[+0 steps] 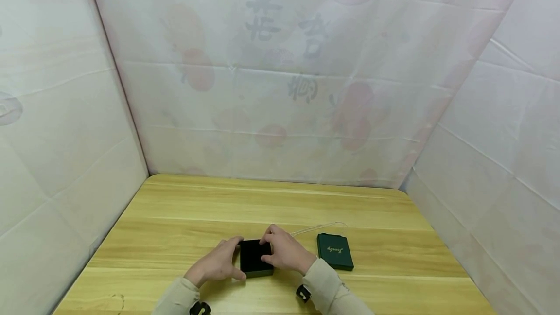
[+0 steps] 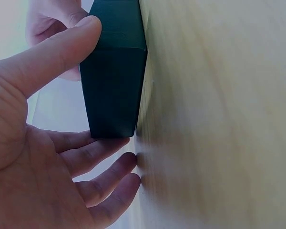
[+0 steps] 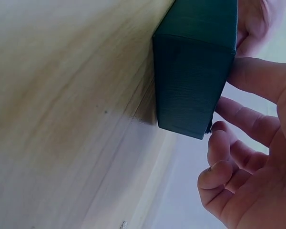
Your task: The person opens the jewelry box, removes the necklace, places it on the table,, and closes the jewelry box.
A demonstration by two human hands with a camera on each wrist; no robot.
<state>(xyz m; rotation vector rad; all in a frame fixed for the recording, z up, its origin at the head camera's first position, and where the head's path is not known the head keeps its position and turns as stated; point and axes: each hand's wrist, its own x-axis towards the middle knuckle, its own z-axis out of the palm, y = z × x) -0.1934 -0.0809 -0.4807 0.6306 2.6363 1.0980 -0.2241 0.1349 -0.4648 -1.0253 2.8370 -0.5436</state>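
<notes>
A dark green jewelry box base (image 1: pixel 258 273) with a black pad (image 1: pixel 251 255) in it sits on the table between both hands. My left hand (image 1: pixel 220 259) grips its left side, thumb on the near corner and fingers at the far one; in the left wrist view the thumb presses the green wall (image 2: pixel 113 90). From the right, my right hand (image 1: pixel 286 251) reaches over the rim, thumb and forefinger on the black pad, other fingers curled beside the box (image 3: pixel 190 86). Whether the pad is lifted cannot be seen. To the right lies the green lid (image 1: pixel 335 252) with gold lettering.
A thin pale necklace chain (image 1: pixel 317 228) lies on the wooden table (image 1: pixel 210 203), behind the right hand and the lid; part of it is hidden by the hand. Patterned cloth walls (image 1: pixel 271 111) stand at the back and both sides.
</notes>
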